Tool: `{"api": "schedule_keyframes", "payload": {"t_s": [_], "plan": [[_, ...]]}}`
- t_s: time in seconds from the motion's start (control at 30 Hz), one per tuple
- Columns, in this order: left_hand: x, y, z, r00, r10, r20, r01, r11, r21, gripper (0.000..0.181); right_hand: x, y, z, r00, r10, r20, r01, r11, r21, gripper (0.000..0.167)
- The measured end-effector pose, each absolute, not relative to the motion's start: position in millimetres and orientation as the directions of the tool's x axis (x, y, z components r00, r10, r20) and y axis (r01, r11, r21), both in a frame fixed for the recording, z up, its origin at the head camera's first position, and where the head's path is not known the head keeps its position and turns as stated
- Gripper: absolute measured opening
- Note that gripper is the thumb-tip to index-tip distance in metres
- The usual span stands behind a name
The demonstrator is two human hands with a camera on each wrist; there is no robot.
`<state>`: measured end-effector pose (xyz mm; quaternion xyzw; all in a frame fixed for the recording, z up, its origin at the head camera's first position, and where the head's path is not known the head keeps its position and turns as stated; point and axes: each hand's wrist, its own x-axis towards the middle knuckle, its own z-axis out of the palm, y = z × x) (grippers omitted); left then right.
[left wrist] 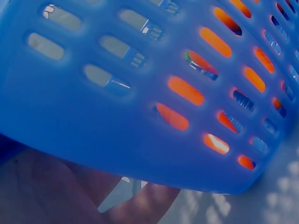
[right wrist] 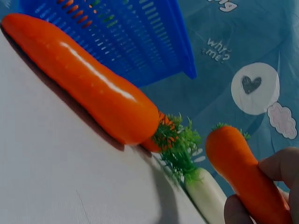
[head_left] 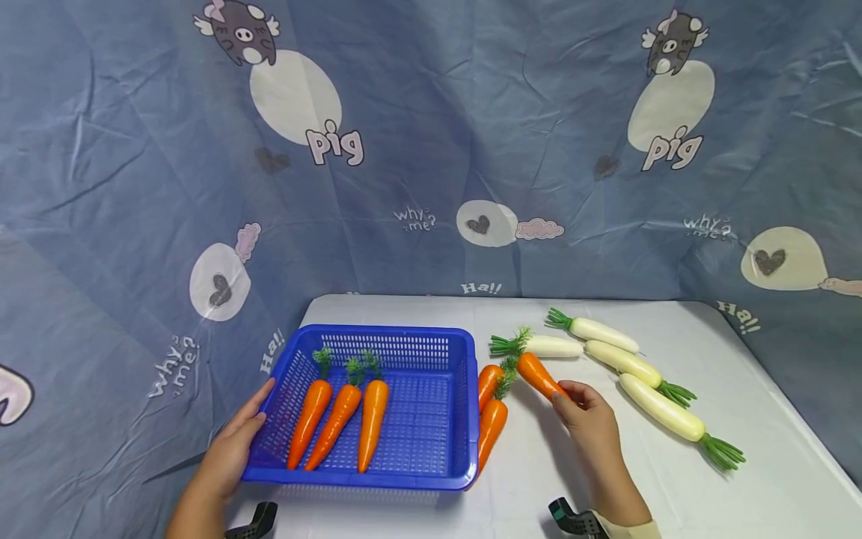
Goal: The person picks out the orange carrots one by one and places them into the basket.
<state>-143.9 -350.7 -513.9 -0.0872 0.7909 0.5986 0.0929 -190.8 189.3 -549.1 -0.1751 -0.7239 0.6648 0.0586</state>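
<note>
Held carrot (head_left: 539, 374), in the space right of the blue basket (head_left: 420, 423): my right hand (head_left: 591, 421) pinches it near its tapered end. The long axis runs obliquely, the thick, leafy end pointing away and leftward. My fingers cover the narrow tip; the greens overlap a white radish (head_left: 555, 346) in the head view. My left hand (head_left: 229, 445) touches the basket's left side; its fingertips are hidden, so I cannot tell whether they curl.
</note>
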Motion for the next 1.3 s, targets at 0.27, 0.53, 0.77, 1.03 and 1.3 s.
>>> {"api": "schedule_keyframes", "payload": {"t_s": [0.27, 0.53, 0.77, 1.03, 1.3], "plan": [[-145.4, -350.6, -513.9, -0.960, -0.035, -0.276, -0.275, 0.265, 0.924, 0.056, -189.4, 178.8, -543.8, -0.934, 0.314, -0.171, 0.174, -0.018, -0.985, 0.034], [-144.3, -351.6, -515.5, -0.967, -0.021, -0.252, -0.249, 0.261, 0.933, 0.056, -189.3, 168.8, -538.8, -0.936, 0.300, -0.181, 0.166, -0.075, -0.983, 0.035], [-144.7, -351.8, -516.6, -0.967, -0.018, -0.254, -0.249, 0.269, 0.930, 0.056, -186.3, 161.1, -527.3, -0.942, 0.279, -0.189, 0.157, -0.131, -0.979, 0.034], [-145.3, -352.7, -514.8, -0.962, -0.037, -0.270, -0.269, 0.282, 0.921, 0.056, -182.8, 148.5, -510.5, -0.959, 0.237, -0.154, 0.118, -0.159, -0.980, 0.032], [-146.3, -351.7, -516.5, -0.961, -0.038, -0.276, -0.276, 0.260, 0.925, 0.056, -179.9, 133.2, -506.8, -0.963, 0.211, -0.170, 0.138, -0.158, -0.978, 0.031]]}}
